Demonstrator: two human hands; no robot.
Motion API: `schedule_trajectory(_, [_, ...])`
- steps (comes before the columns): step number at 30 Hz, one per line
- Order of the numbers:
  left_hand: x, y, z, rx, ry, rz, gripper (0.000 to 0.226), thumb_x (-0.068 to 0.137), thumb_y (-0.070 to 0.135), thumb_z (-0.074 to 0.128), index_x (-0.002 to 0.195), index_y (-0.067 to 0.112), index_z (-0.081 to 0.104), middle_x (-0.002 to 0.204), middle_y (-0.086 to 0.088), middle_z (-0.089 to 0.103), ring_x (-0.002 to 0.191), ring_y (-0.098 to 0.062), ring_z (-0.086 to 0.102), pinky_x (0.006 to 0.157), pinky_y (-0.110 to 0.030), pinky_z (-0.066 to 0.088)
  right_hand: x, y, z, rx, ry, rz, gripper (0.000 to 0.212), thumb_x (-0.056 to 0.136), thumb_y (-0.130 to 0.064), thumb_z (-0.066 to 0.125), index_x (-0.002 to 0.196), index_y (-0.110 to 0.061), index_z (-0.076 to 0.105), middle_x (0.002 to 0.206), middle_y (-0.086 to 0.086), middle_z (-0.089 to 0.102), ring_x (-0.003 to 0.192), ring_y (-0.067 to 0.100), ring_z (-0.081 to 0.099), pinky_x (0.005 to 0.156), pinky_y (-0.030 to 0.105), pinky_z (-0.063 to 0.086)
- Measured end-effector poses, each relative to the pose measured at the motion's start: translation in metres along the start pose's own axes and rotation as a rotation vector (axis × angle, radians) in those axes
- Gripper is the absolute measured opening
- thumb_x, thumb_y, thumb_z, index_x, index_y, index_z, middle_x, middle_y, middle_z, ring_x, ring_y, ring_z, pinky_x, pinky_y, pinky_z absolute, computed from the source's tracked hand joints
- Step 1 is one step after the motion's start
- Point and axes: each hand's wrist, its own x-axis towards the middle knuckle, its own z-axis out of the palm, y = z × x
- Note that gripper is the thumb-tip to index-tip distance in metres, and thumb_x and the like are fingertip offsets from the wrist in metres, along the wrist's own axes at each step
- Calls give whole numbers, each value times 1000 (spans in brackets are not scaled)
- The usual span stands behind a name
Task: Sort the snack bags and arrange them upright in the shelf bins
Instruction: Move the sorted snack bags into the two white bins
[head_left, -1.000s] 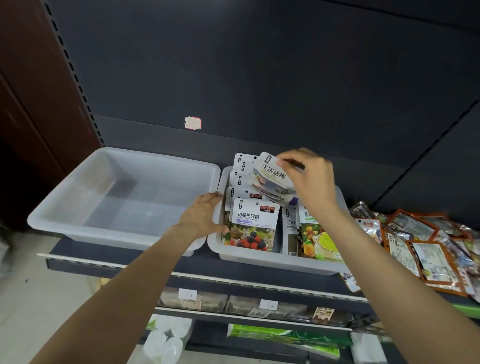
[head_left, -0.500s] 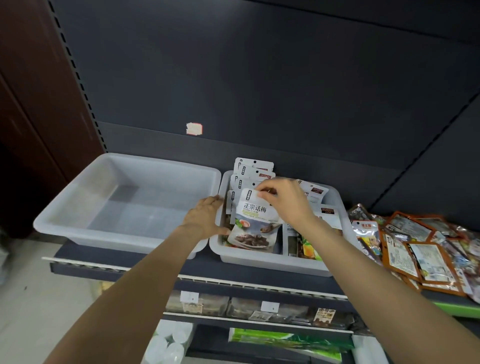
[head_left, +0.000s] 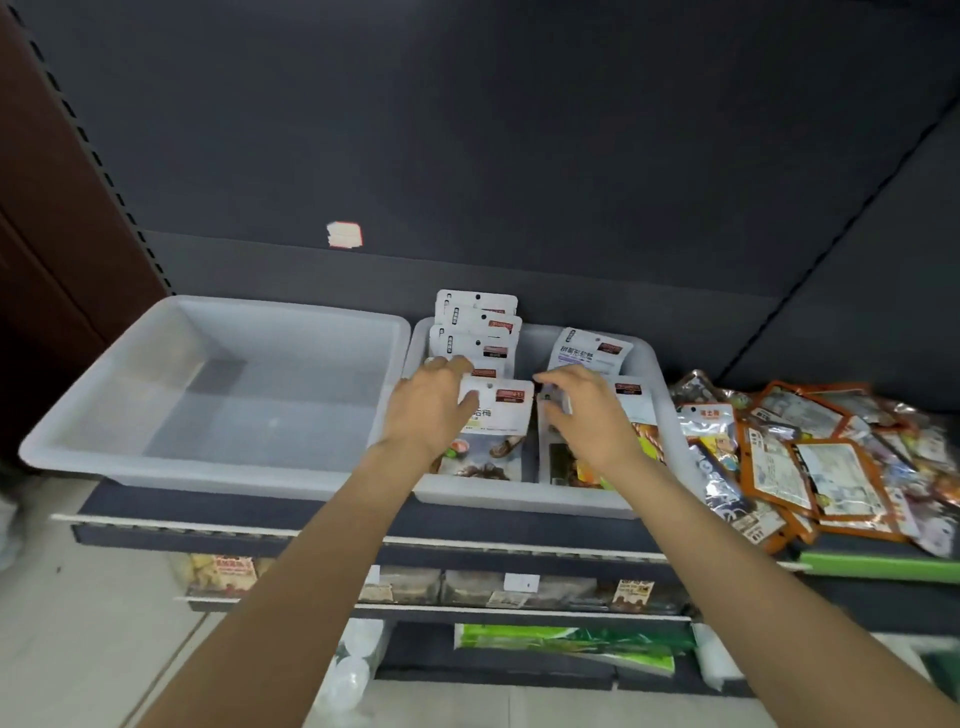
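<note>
Your left hand (head_left: 431, 410) lies on the front white bag (head_left: 491, 431) of the left row in the right bin (head_left: 524, 499); its fingers (head_left: 452, 366) are spread and nearly straight, the thumb pressing the bag's upper left face, gripping nothing. That bag stands upright at the front of the row, just right of your left thumb, with a plum picture on its lower half. Beyond your left fingertips more white bags (head_left: 480, 325) stand upright one behind another, reaching to the bin's back wall.

Your right hand (head_left: 589, 415) is over the right row of the same bin. Its fingers (head_left: 558, 382) curl down onto the top edge of a dark-topped bag (head_left: 563, 462) and seem to pinch it, though the hand hides the contact, so the grip is not certain. Just right of those fingers a white bag with a red label (head_left: 634, 402) stands upright, and behind them another white bag (head_left: 592, 351) leans toward the back wall.

Left of your left hand, touching the right bin's side, sits the left bin (head_left: 124, 457). Well to the right of your right hand a pile of orange and silver bags (head_left: 810, 462) lies flat and jumbled on the shelf (head_left: 260, 512)
</note>
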Motion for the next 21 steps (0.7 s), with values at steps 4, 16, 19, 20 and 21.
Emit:
schedule_trajectory(4, [0, 71, 17, 53, 37, 179, 33, 96, 27, 46, 127, 18, 51, 120, -4, 61, 107, -26, 58, 86, -35, 44, -35, 47, -39, -57, 154, 89, 35, 95, -15, 53, 129, -16, 55, 131, 3, 50, 124, 20, 42, 99, 25, 34])
schedule_trajectory(16, [-23, 378, 142, -39, -139, 485, 29, 96, 32, 46, 121, 22, 57, 114, 0, 65, 104, -24, 59, 77, -35, 47, -184, 280, -197, -116, 237, 361, 26, 95, -25, 52, 117, -14, 62, 118, 7, 57, 100, 26, 58, 82, 40, 50])
schedule_trajectory(19, [-28, 453, 177, -94, -205, 502, 28, 96, 32, 47, 120, 22, 58, 110, -1, 66, 100, -24, 60, 75, -35, 49, -219, 343, -237, -127, 242, 432, 25, 95, -24, 52, 116, -14, 63, 115, 9, 59, 101, 28, 57, 82, 40, 49])
schedule_trajectory(20, [-30, 479, 190, -110, -223, 510, 28, 96, 32, 47, 120, 21, 59, 108, -1, 67, 99, -24, 60, 75, -36, 50, -230, 365, -251, -126, 252, 459, 24, 95, -23, 52, 114, -14, 64, 113, 10, 60, 104, 30, 56, 83, 40, 48])
schedule_trajectory(21, [-31, 505, 202, -130, -240, 521, 27, 96, 31, 48, 118, 21, 60, 107, -2, 67, 99, -25, 60, 75, -37, 50, -241, 387, -264, -124, 262, 487, 23, 95, -22, 53, 113, -13, 64, 112, 11, 61, 107, 31, 55, 85, 40, 47])
